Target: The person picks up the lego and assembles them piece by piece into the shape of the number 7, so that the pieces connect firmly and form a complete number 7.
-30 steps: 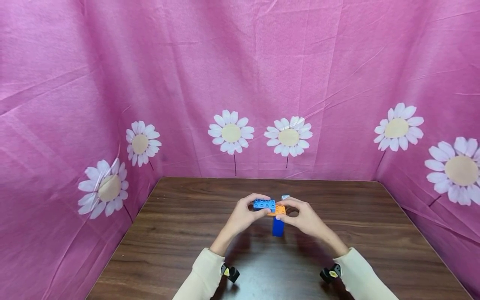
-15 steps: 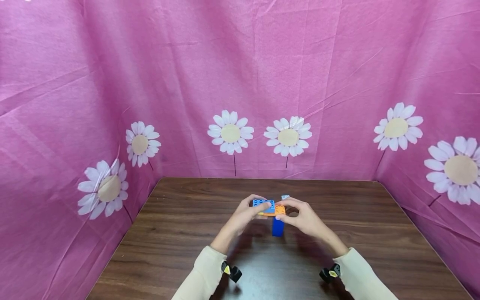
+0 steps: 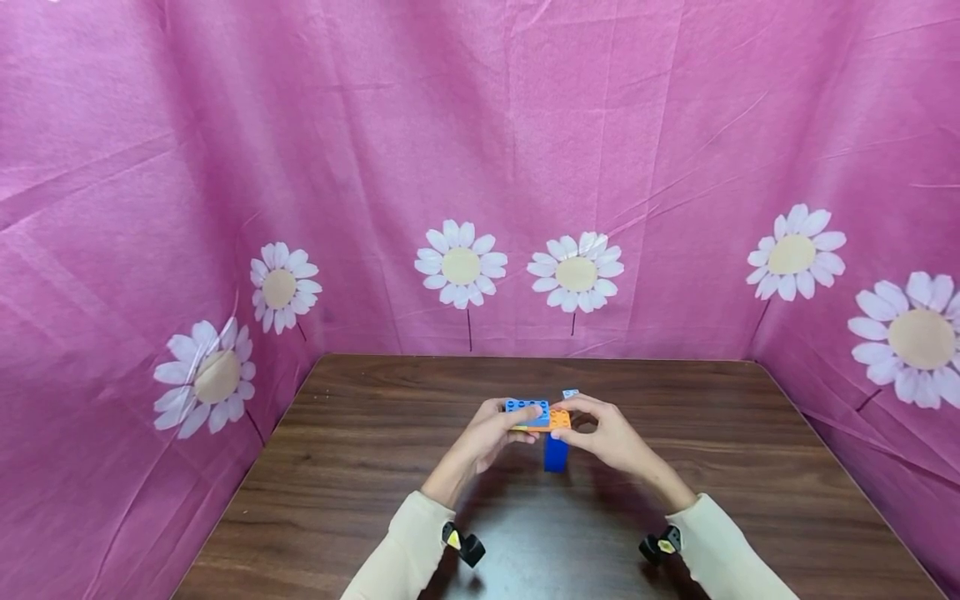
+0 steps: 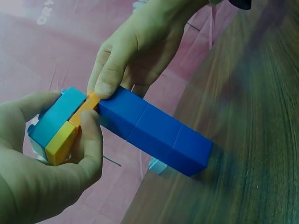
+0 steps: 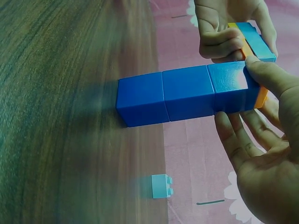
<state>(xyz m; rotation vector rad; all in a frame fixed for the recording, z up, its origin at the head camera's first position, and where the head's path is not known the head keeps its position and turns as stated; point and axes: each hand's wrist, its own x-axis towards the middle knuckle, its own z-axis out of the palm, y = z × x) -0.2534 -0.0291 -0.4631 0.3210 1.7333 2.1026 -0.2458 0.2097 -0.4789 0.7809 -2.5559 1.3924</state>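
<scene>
A tower of dark blue bricks [image 3: 556, 454] stands upright on the table. An orange brick [image 3: 561, 419] lies across its top and juts out to the left. On that overhang sits a light blue brick [image 3: 513, 405], with a thin yellow brick [image 4: 60, 143] beneath its outer end. My left hand [image 3: 480, 437] pinches this overhanging end, thumb on the light blue studs and fingers underneath. With thumb and fingers, my right hand [image 3: 615, 437] grips the orange brick where it meets the tower's top, as the right wrist view shows.
Behind the tower, a small pale blue brick [image 3: 571, 393] stands on the brown wooden table [image 3: 360, 467]. A pink curtain [image 3: 360, 167] with white daisies rises along the table's back and sides.
My left thumb has moved from the light blue brick's front side onto its studs, and the left fingers have gone beneath the overhang. The right hand and the tower have stayed put.
</scene>
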